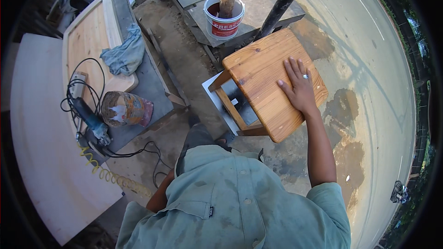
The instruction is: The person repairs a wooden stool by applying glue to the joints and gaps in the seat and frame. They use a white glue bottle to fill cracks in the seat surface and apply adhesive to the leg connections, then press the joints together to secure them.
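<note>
My right hand (pixel 297 87) lies flat, fingers apart, on the varnished wooden top (pixel 258 62) of a small piece of furniture, with a ring on one finger. Its wooden frame (pixel 230 106) shows at the left, above a white-edged board or sheet with a dark middle. My left forearm (pixel 162 189) shows at the left side of my shirt, its hand hidden behind my body.
At left are a bench (pixel 157 101) holding a wooden panel (pixel 80 32), blue cloth (pixel 122 50), power tool (pixel 90 115), cables and tin (pixel 115 108), a pale board (pixel 41 133) and yellow coiled hose (pixel 106 173). Behind are a white bucket (pixel 224 30) and pole (pixel 281 4). A road runs right.
</note>
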`<state>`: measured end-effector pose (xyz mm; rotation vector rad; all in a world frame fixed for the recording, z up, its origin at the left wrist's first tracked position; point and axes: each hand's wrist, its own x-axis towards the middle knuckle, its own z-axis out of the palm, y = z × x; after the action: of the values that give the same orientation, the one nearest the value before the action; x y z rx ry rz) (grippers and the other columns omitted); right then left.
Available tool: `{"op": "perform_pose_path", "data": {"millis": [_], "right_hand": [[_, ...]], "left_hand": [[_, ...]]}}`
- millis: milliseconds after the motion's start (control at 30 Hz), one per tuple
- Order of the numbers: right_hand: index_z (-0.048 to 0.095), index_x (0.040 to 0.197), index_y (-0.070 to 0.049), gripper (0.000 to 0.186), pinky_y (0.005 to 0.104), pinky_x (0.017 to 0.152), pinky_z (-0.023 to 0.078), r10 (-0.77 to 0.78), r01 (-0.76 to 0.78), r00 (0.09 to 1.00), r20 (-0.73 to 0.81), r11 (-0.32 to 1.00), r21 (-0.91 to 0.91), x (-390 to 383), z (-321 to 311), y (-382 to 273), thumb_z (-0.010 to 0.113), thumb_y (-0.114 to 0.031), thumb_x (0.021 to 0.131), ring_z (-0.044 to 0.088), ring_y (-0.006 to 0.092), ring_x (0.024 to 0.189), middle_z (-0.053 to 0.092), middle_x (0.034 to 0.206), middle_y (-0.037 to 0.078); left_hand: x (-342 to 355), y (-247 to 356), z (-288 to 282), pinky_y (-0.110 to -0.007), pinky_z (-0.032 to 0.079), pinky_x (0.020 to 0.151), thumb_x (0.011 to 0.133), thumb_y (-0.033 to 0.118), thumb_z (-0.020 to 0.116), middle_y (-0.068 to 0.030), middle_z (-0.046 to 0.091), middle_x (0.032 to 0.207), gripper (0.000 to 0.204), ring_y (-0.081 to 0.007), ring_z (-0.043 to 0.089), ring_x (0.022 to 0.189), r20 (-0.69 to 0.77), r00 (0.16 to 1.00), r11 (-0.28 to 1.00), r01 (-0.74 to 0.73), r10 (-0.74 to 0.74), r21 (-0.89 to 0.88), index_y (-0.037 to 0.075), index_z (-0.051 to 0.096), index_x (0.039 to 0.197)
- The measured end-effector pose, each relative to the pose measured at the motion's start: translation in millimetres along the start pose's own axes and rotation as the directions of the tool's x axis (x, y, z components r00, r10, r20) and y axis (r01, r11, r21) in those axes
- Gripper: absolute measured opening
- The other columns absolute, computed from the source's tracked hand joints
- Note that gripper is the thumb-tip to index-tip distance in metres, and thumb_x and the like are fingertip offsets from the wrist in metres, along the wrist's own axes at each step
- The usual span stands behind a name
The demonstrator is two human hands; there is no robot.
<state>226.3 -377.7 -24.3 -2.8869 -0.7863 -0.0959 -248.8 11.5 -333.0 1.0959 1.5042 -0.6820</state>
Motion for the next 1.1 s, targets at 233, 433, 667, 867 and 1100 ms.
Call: {"op": "perform_pose_path", "data": {"millis": [233,433,667,867,1100], "right_hand": [[0.068,0.101,0.013,0.061,0.0387,0.075,0.055,0.928,-0.896,-0.246,0.279,-0.327,0.300,-419.5,87.5,296.4,0.049,-0.045,0.100,0.067,0.0282,0.074,0.071,0.092,0.021],[0.067,0.109,0.006,0.052,0.0377,0.081,0.052,0.545,-0.842,-0.310,0.779,-0.538,0.041,-446.5,240.3,5.0,0.051,-0.042,0.101,0.067,0.0257,0.085,0.070,0.102,0.017],[0.066,0.118,-0.001,0.043,0.0365,0.089,0.050,0.468,-0.853,0.436,0.769,-0.057,0.518,-161.4,154.5,-195.2,0.054,-0.039,0.102,0.066,0.0228,0.098,0.069,0.114,0.013],[0.069,0.116,-0.003,0.030,0.0349,0.087,0.051,-0.062,-0.160,0.964,0.257,0.639,0.753,62.4,-6.7,-421.1,0.066,-0.026,0.096,0.068,0.0207,0.099,0.070,0.107,0.012],[0.077,0.090,-0.007,0.014,0.0394,0.074,0.057,-0.500,0.547,0.647,0.575,0.830,0.108,120.4,87.4,-540.6,0.070,-0.014,0.079,0.073,0.0285,0.089,0.074,0.090,0.014]], "left_hand": [[4.2,-10.0,3.3,-0.041,0.046,0.104,0.097,0.054,0.050,-0.0146,0.061,0.134,0.061,-0.0294,0.060,0.120,0.384,0.923,0.743,0.270,-0.018,-0.613,0.007,0.058,0.137],[-27.1,83.4,-91.1,-0.041,0.050,0.100,0.096,0.054,0.054,-0.0122,0.062,0.134,0.060,-0.0278,0.062,0.115,0.405,0.902,0.835,0.106,0.147,-0.540,0.010,0.060,0.136],[-143.6,220.0,-216.6,-0.032,0.034,0.114,0.101,0.052,0.050,-0.0119,0.054,0.144,0.065,-0.0224,0.048,0.134,0.559,0.721,0.818,-0.562,0.410,0.125,0.006,0.050,0.146],[-207.3,267.0,-264.9,-0.034,0.033,0.115,0.104,0.049,0.046,-0.0153,0.054,0.145,0.063,-0.0245,0.048,0.136,0.786,0.452,0.506,-0.837,0.422,0.209,0.004,0.046,0.148],[-213.5,278.6,-274.3,-0.035,0.036,0.113,0.105,0.037,0.051,-0.0156,0.057,0.141,0.055,-0.0242,0.052,0.131,0.784,0.342,0.357,-0.919,0.518,0.165,0.002,0.046,0.146]]}}
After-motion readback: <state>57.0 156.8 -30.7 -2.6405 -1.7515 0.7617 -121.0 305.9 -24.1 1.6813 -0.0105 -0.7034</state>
